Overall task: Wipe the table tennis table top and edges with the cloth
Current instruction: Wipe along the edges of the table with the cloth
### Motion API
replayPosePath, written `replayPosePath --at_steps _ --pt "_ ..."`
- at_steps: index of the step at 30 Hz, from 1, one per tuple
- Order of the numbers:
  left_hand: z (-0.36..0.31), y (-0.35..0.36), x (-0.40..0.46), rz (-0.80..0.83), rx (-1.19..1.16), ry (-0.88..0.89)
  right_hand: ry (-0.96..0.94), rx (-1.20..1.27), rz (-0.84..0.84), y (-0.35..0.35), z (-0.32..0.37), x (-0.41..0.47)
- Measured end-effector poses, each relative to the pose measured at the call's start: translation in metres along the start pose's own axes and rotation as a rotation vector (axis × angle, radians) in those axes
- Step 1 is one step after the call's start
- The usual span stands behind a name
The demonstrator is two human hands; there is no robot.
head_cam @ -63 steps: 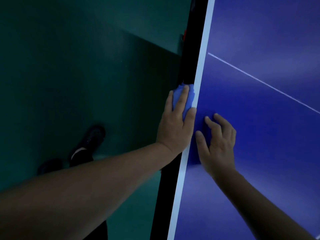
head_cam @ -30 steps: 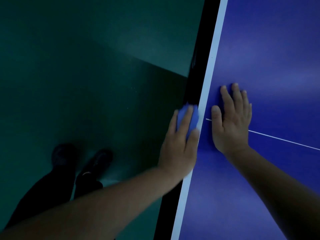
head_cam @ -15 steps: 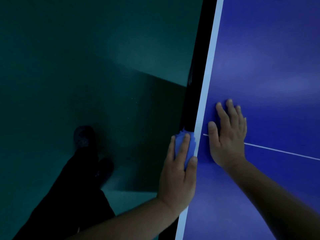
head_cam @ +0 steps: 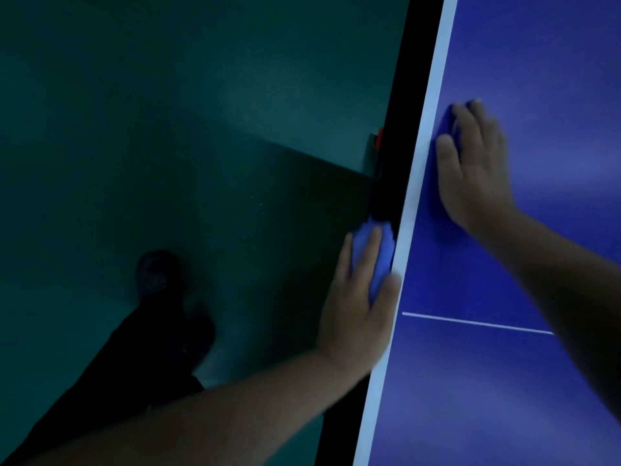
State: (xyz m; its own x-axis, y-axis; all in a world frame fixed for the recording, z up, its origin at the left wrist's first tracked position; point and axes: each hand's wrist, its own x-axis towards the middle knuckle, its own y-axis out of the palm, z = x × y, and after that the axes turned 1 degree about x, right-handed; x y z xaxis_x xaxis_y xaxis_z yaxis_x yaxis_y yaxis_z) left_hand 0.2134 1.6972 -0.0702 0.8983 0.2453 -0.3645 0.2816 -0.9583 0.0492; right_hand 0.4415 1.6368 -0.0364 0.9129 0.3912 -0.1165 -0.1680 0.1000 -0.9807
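Your left hand (head_cam: 359,311) presses the blue cloth (head_cam: 374,260) against the desk's (head_cam: 504,381) side edge, fingers curled over it; your right hand (head_cam: 473,169) lies flat, fingers straight, now farther up the top than half a second ago.

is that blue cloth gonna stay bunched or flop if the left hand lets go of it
Probably floppy: the blue cloth bulges softly between the left hand's fingers against the table's side edge. Likely light, since the fingers alone pin it there. Released, it would probably drop rather than cling.
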Motion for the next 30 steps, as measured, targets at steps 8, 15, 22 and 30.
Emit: replayPosePath --at_steps 8,15,22,30 --pt "-0.026 -0.008 0.099 0.006 -0.012 -0.042 0.037 0.005 -0.04 0.003 0.005 0.016" --pt "-0.04 -0.011 0.151 -0.046 0.008 0.046 0.026 0.008 -0.045 0.004 0.003 0.017" --pt "-0.029 -0.003 0.077 -0.012 0.04 -0.047 0.021 0.014 -0.046 0.005 0.001 0.016" --pt "-0.065 -0.019 0.241 -0.059 -0.083 -0.043 0.004 0.005 -0.056 0.006 0.002 0.017"
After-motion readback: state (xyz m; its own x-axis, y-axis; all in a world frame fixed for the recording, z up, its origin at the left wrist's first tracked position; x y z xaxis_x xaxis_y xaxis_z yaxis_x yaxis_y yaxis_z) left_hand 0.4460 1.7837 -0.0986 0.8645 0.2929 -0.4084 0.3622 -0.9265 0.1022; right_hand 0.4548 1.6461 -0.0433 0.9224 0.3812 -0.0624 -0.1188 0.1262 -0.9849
